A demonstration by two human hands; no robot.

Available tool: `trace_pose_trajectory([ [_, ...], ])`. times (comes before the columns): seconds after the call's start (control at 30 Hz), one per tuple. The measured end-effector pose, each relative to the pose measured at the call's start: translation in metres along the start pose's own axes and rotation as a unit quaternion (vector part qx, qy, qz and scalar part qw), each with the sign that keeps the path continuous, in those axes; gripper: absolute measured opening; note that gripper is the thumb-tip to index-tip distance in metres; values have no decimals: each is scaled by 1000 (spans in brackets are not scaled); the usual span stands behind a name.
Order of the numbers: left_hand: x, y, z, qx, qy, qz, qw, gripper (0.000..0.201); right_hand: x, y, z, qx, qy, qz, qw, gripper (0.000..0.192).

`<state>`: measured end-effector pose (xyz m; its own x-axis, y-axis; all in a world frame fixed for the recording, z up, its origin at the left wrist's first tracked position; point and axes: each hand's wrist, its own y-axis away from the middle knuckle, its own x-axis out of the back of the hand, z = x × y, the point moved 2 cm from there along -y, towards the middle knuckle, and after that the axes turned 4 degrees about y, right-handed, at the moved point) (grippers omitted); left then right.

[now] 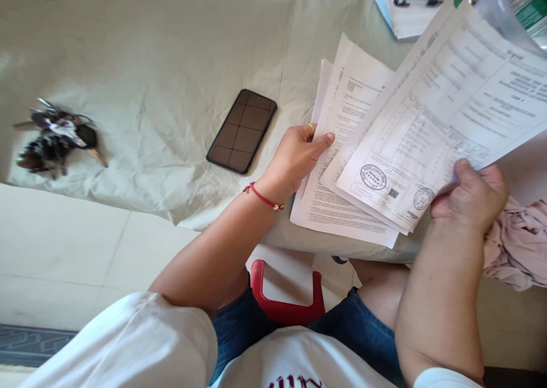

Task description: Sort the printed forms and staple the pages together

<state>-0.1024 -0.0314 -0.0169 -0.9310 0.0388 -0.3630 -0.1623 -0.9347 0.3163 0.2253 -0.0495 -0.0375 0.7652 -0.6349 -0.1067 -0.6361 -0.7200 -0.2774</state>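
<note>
Head view. A sheaf of printed papers [363,166] is held at the near edge of the cloth-covered tabletop [171,52]. The right hand [470,197] is clamped on the lower corner of the raised stamped sheets [448,109]; the left hand [299,154] is closed on the left margin of the lower sheets, thumb on top. A phone [241,130] and a bunch of keys [57,137] lie apart to the left. Clean separation is judged to require a light pinch at one corner, so that sheets are fanned singly.
</note>
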Motion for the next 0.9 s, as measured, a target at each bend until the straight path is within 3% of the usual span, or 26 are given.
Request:
trace_pose_trajectory([
  [0.9,-1,2,2,9,-5,9,1000,18,-7,3,-7,-18,4,13,1000,45],
])
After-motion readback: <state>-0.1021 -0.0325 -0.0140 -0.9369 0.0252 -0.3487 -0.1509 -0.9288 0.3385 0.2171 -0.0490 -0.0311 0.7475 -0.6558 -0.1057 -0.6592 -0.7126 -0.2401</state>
